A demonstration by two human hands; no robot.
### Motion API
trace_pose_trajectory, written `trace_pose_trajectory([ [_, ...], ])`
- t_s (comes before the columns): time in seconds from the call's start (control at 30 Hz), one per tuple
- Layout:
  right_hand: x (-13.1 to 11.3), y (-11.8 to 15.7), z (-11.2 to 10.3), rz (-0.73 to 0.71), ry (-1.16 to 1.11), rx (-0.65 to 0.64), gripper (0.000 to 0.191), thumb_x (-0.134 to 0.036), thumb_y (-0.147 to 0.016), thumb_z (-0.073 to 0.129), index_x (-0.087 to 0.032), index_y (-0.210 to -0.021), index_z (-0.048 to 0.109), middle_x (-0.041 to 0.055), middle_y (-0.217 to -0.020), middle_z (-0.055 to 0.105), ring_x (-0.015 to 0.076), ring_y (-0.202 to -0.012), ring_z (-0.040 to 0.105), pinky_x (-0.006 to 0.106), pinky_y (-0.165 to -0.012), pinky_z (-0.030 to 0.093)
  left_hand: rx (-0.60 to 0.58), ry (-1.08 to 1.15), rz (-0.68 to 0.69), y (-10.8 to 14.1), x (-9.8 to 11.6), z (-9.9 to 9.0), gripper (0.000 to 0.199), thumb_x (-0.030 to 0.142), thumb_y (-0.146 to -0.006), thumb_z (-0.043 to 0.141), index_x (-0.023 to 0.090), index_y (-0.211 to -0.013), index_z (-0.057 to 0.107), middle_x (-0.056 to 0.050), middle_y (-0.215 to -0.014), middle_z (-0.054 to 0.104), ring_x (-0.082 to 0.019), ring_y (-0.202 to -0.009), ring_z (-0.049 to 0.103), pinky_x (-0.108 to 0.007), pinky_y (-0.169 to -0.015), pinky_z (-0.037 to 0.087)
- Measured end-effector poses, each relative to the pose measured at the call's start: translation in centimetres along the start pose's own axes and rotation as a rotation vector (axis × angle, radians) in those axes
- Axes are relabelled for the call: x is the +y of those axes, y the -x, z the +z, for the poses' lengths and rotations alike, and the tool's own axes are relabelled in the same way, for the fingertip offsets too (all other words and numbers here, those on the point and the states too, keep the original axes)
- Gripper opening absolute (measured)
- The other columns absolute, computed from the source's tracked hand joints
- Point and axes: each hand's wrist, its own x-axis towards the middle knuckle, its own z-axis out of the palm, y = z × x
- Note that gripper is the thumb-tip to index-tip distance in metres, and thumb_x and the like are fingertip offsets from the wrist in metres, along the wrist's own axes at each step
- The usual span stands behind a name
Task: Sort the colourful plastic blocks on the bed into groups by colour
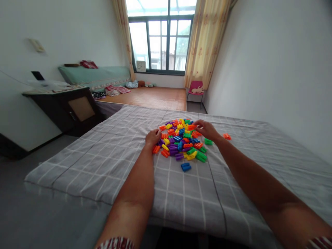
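A heap of small ribbed plastic building pieces (178, 140) in orange, yellow, green, blue and purple lies on the grey checked bedspread (124, 155). At the heap's left edge is my left hand (153, 137), its fingers loosely curved against the outer pieces and partly hidden. My right hand (205, 129) reaches to the far right edge, fingers bent but apart, touching or close beside an orange piece (192, 127). Neither hand visibly lifts a piece. Apart from the heap lie a blue piece (186, 167) in front, a green piece (208, 141) and an orange piece (227, 136) to the right.
Beyond the bedspread is a low brown mat-covered platform (155, 98) with cloths at its left. A dark cabinet (80, 107) stands left, and a pink chair (195, 89) by the curtain. White walls flank both sides; the bed's near edge runs below my arms.
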Motion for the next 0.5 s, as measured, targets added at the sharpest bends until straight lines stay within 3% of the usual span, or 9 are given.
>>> trace_pose_trajectory([
  [0.13, 7.3, 4.9, -4.0, 0.273, 0.081, 0.078, 0.016, -0.029, -0.075, 0.06, -0.019, -0.086, 0.065, 0.0048, -0.083, 0.072, 0.0189, -0.074, 0.066, 0.031, -0.07, 0.052, -0.015, -0.031, -0.003, -0.3, 0.0, -0.2, 0.04, 0.047, -0.09, 0.04, 0.023, -0.09, 0.072, -0.005, -0.086, 0.074, -0.018, -0.077, 0.064, -0.025, -0.06, 0.035],
  [0.23, 11.1, 8.1, -4.8, 0.377, 0.115, 0.067, 0.018, -0.019, -0.07, 0.058, -0.019, -0.086, 0.067, 0.0043, -0.084, 0.073, 0.0196, -0.078, 0.067, 0.032, -0.074, 0.053, -0.027, -0.032, -0.001, -0.6, 0.0, -0.3, 0.04, 0.046, -0.09, 0.04, 0.022, -0.092, 0.072, -0.005, -0.089, 0.075, -0.018, -0.079, 0.064, -0.024, -0.061, 0.036],
  [0.37, 12.1, 9.9, -4.5, 0.412, 0.11, 0.216, 0.034, -0.01, -0.073, 0.048, -0.019, -0.099, 0.068, 0.0065, -0.1, 0.073, 0.0192, -0.092, 0.067, 0.033, -0.085, 0.052, -0.028, -0.007, 0.004, -0.8, -0.4, -0.2, 0.041, 0.046, -0.09, 0.04, 0.022, -0.097, 0.072, -0.004, -0.089, 0.075, -0.018, -0.081, 0.065, -0.023, -0.064, 0.04],
  [0.5, 11.1, 9.6, -4.3, 0.412, 0.184, 0.285, 0.027, -0.027, -0.086, 0.047, -0.021, -0.102, 0.068, 0.0066, -0.099, 0.074, 0.0204, -0.088, 0.068, 0.033, -0.082, 0.052, -0.027, 0.003, 0.002, -1.1, -0.8, 0.0, 0.039, 0.045, -0.088, 0.041, 0.023, -0.099, 0.071, -0.003, -0.094, 0.075, -0.018, -0.084, 0.066, -0.023, -0.066, 0.042],
])
